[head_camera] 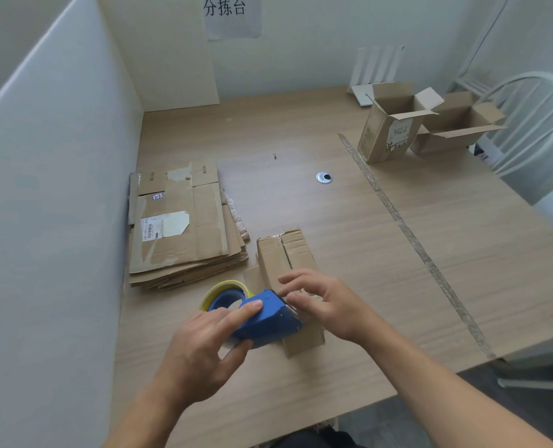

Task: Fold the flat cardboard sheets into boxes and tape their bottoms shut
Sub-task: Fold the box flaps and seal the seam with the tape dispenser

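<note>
We find the small brown cardboard box [286,253] lying on its side on the pale wood-grain table [301,376], close to the near edge, with a taped seam running along its upper face. Its near end is covered by the blue plastic tape dispenser [268,321], which carries a yellow-rimmed roll of tape [218,288] on the side away from the box.

The left hand [200,350] grips the dispenser, thumb beneath and forefinger laid along its top. The right hand [323,305] hovers over the box with bent fingers spread apart, its fingertips at the dispenser's front edge. We cannot tell whether they pinch any tape.

Just left of the box lies a stack of flat brown cardboard sheets [178,227], the top one bearing a white label, set against a white partition panel [58,189]. Beyond the box we see a round metal cable grommet [324,178] in the tabletop. To the box's right a long strip of clear tape [408,234] runs diagonally across the wood. Well beyond it, at the far right corner, stand two open brown cardboard boxes [388,130], flaps up, touching each other, with a white curved-back chair [527,124] behind them.
</note>
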`<action>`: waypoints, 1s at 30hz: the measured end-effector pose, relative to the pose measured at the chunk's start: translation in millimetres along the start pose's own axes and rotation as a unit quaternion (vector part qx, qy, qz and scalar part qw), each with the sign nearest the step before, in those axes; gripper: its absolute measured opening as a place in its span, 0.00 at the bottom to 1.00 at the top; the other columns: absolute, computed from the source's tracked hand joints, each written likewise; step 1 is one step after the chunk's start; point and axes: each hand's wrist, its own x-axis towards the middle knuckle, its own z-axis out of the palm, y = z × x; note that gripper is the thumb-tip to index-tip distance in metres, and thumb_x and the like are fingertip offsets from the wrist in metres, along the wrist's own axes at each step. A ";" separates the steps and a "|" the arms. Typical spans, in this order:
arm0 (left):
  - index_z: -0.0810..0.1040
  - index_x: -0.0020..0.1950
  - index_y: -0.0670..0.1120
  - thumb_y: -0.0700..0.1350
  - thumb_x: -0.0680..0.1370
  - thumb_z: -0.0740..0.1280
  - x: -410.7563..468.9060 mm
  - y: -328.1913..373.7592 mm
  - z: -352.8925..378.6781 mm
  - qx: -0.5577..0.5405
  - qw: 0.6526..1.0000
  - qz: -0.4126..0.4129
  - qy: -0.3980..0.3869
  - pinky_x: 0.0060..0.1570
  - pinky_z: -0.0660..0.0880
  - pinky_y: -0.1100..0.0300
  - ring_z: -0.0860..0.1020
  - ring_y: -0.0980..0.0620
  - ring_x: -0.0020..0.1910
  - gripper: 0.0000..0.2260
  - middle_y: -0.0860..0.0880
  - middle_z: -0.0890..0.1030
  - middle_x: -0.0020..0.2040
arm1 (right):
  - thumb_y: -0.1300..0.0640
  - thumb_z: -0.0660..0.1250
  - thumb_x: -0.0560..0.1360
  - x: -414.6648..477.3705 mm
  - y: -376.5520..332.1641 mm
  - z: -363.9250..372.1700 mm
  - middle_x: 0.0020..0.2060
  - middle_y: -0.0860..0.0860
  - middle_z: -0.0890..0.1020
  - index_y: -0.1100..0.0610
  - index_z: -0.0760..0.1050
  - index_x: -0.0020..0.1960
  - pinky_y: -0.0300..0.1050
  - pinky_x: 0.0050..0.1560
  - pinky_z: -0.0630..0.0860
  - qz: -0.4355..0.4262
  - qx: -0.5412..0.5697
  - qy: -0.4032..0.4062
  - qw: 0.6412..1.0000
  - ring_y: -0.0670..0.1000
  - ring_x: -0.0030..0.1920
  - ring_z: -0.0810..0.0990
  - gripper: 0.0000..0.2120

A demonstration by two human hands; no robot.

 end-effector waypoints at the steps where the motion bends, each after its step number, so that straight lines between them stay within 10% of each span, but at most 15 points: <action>1: 0.65 0.75 0.61 0.51 0.75 0.67 -0.5 0.9 0.2 -0.009 1.000 -0.004 -0.004 0.41 0.72 0.56 0.75 0.54 0.40 0.29 0.54 0.80 0.43 | 0.51 0.68 0.77 0.4 1.5 1.2 0.59 0.41 0.79 0.52 0.84 0.51 0.45 0.62 0.73 0.002 0.007 0.024 1.000 0.40 0.62 0.76 0.08; 10: 0.56 0.68 0.81 0.62 0.71 0.60 6.3 7.5 -4.1 -0.085 0.980 -0.127 -0.124 0.47 0.75 0.59 0.77 0.61 0.45 0.28 0.64 0.81 0.52 | 0.55 0.71 0.76 -13.0 17.4 1.2 0.60 0.37 0.74 0.48 0.85 0.39 0.36 0.57 0.71 0.043 -0.061 0.120 0.990 0.41 0.62 0.74 0.08; 24: 0.65 0.66 0.77 0.60 0.69 0.63 49.3 -0.7 -29.6 -0.083 0.926 -0.206 -0.305 0.52 0.76 0.57 0.77 0.60 0.51 0.26 0.64 0.79 0.57 | 0.59 0.69 0.77 -16.6 66.0 -28.4 0.55 0.45 0.77 0.55 0.84 0.37 0.53 0.61 0.76 0.223 0.109 0.262 0.932 0.48 0.55 0.79 0.10; 30: 0.63 0.64 0.81 0.62 0.71 0.63 50.5 -3.1 -37.6 -0.108 0.918 -0.230 -0.303 0.56 0.75 0.54 0.77 0.59 0.55 0.24 0.65 0.78 0.60 | 0.59 0.68 0.78 -19.5 65.4 -35.2 0.57 0.45 0.76 0.58 0.83 0.41 0.46 0.49 0.76 0.211 0.123 0.244 0.938 0.46 0.54 0.78 0.09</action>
